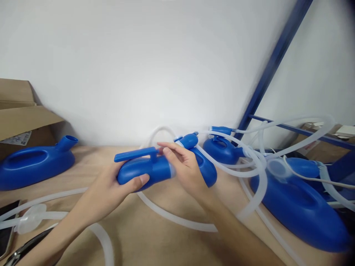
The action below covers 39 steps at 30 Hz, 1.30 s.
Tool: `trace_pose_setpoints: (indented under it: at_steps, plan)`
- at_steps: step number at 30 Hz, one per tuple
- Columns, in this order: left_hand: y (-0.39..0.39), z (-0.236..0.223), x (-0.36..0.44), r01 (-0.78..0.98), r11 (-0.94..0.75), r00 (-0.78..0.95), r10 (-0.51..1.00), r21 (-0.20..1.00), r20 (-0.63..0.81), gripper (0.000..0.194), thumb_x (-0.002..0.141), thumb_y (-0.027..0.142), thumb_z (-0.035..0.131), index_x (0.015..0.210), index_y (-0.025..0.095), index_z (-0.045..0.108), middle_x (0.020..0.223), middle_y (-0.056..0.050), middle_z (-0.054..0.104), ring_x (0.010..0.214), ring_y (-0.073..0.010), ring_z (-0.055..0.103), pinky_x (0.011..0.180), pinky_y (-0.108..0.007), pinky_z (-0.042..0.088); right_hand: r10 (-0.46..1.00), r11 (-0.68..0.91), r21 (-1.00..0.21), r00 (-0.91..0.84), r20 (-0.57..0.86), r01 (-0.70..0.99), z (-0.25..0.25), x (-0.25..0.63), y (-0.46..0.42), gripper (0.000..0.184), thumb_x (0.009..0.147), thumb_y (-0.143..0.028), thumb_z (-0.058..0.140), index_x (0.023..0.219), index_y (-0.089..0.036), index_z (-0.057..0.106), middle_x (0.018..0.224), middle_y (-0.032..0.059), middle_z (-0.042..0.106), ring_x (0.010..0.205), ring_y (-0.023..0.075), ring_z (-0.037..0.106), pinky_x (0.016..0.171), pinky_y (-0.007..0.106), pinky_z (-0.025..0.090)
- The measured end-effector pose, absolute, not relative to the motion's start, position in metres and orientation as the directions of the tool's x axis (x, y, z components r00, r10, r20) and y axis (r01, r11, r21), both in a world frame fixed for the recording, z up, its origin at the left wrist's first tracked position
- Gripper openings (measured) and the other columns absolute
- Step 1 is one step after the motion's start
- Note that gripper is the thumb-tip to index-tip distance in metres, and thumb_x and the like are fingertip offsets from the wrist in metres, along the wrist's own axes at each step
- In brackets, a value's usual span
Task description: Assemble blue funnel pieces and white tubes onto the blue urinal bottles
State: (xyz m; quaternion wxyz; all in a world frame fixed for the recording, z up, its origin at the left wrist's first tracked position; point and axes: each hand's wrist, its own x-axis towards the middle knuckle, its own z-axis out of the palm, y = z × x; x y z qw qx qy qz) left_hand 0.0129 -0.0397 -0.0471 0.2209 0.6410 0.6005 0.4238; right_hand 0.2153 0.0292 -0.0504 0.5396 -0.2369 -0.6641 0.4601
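Observation:
In my left hand [124, 184] is a blue plastic urinal cup [162, 168] with a flat handle along its top and a pale translucent rim at its right end. The thumb lies across the near side, and the other fingers go behind it. My right hand [181, 159] is closed at the right end of the cup, thumb and fingertips together beside the handle. Its palm side partly hides the rim. Just behind that hand lies another blue cup [189, 140] with a hose fitting, over a blue bottle [206, 170].
A large blue bottle [36, 166] lies left, before an open cardboard box [24, 111]. More blue bottles [305, 207] with coiled translucent hoses [260, 177] crowd the right side, near a blue metal frame [271, 70]. A phone [7, 236] and a clear connector [30, 218] lie at lower left.

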Motion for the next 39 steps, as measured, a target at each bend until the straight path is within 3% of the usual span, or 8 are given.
trace_pose_setpoints:
  at_steps: [5, 11, 15, 21, 27, 31, 39]
  plan:
    - [-0.04, -0.048, 0.015, 0.528, -0.153, -0.083, 0.97, 0.836, 0.229, 0.061, 0.077, 0.059, 0.074, 0.128, 0.025, 0.07, 0.079, -0.002, 0.069, 0.045, -0.0138, 0.052, 0.039, -0.023, 0.043, 0.796, 0.535, -0.826, -0.222, 0.563, -0.177, -0.055, 0.212, 0.028, 0.021, 0.096, -0.041, 0.067, 0.093, -0.023, 0.077, 0.097, 0.0034, 0.079, 0.094, 0.021, 0.075, 0.087, 0.033, 0.06]
    - [-0.039, -0.046, 0.019, 0.525, -0.141, -0.069, 0.976, 0.84, 0.206, 0.053, 0.075, 0.057, 0.076, 0.116, 0.022, 0.074, 0.069, 0.0, 0.065, 0.045, -0.0151, 0.054, 0.04, -0.024, 0.045, 0.789, 0.537, -0.826, -0.245, 0.563, -0.17, -0.058, 0.213, 0.031, 0.025, 0.095, -0.043, 0.066, 0.082, -0.022, 0.068, 0.082, 0.0009, 0.073, 0.08, 0.0178, 0.07, 0.077, 0.031, 0.058]
    - [-0.038, -0.05, 0.017, 0.506, -0.154, -0.052, 0.977, 0.849, 0.208, 0.051, 0.077, 0.053, 0.075, 0.118, 0.023, 0.073, 0.069, 0.001, 0.063, 0.046, -0.0143, 0.054, 0.04, -0.024, 0.045, 0.814, 0.476, -0.842, -0.235, 0.531, -0.254, -0.061, 0.211, 0.035, 0.025, 0.088, -0.045, 0.07, 0.076, -0.023, 0.066, 0.082, 0.0017, 0.075, 0.085, 0.0202, 0.073, 0.085, 0.035, 0.059]
    - [-0.036, -0.049, 0.013, 0.515, -0.173, -0.03, 0.975, 0.84, 0.219, 0.054, 0.077, 0.053, 0.075, 0.123, 0.025, 0.071, 0.074, 0.001, 0.066, 0.046, -0.0139, 0.055, 0.041, -0.024, 0.045, 0.785, 0.446, -0.86, -0.353, 0.508, -0.247, -0.059, 0.222, 0.039, 0.032, 0.087, -0.045, 0.076, 0.112, -0.025, 0.079, 0.105, 0.0045, 0.083, 0.097, 0.0241, 0.078, 0.094, 0.041, 0.061]
    - [-0.04, -0.044, 0.019, 0.499, -0.097, -0.079, 0.984, 0.861, 0.157, 0.054, 0.074, 0.058, 0.077, 0.112, 0.021, 0.071, 0.067, 0.002, 0.063, 0.048, -0.015, 0.056, 0.044, -0.025, 0.046, 0.66, 0.59, -0.776, -0.421, 0.623, -0.223, -0.055, 0.233, 0.046, 0.015, 0.089, -0.033, 0.077, 0.102, -0.03, 0.085, 0.11, 0.0036, 0.083, 0.106, 0.0259, 0.077, 0.1, 0.046, 0.06]
    - [-0.04, -0.044, 0.021, 0.51, -0.096, -0.126, 0.975, 0.855, 0.185, 0.053, 0.074, 0.06, 0.077, 0.111, 0.022, 0.071, 0.066, 0.003, 0.061, 0.047, -0.0139, 0.052, 0.045, -0.025, 0.044, 0.612, 0.691, -0.707, -0.398, 0.684, -0.151, -0.052, 0.234, 0.048, 0.014, 0.09, -0.028, 0.077, 0.1, -0.033, 0.085, 0.112, 0.0022, 0.082, 0.117, 0.0253, 0.072, 0.109, 0.046, 0.055]
    - [-0.032, -0.055, 0.01, 0.638, -0.163, -0.017, 0.974, 0.753, 0.225, 0.054, 0.077, 0.065, 0.072, 0.112, 0.024, 0.074, 0.061, 0.001, 0.063, 0.055, -0.0214, 0.062, 0.045, -0.026, 0.048, 0.605, 0.669, -0.728, -0.459, 0.651, -0.15, -0.047, 0.242, 0.051, 0.014, 0.089, -0.025, 0.079, 0.1, -0.032, 0.085, 0.102, 0.002, 0.083, 0.099, 0.0199, 0.075, 0.094, 0.036, 0.061]
